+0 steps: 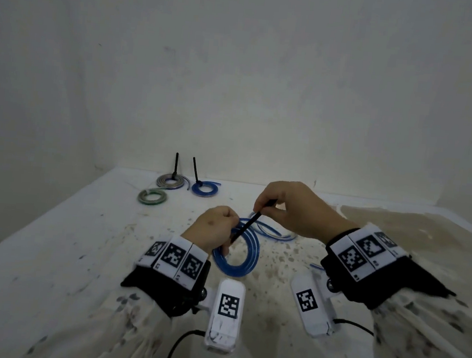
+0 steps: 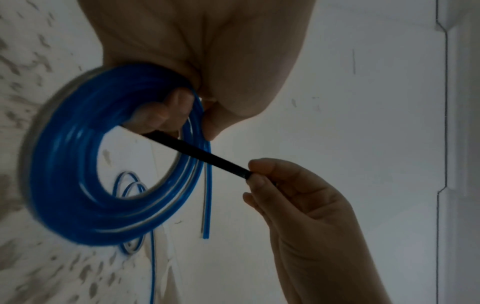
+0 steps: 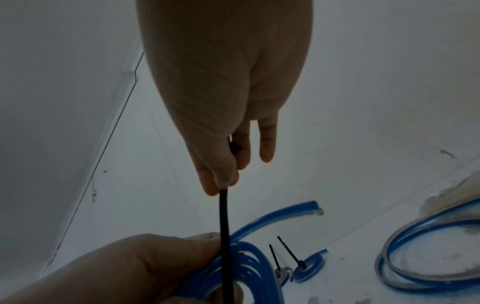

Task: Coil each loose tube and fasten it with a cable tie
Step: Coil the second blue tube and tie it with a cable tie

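Note:
My left hand grips a coiled blue tube above the table; the left wrist view shows its fingers curled through the blue coil, with one tube end hanging down. A black cable tie runs from that grip up to my right hand, which pinches its far end between thumb and fingers. In the right wrist view the black tie stretches straight from the right fingertips down across the coil at the left hand.
A loose blue tube lies on the stained white table behind the hands. At the back left lie a tied grey coil, a tied blue coil with ties sticking up, and a green-grey coil. White walls close the back.

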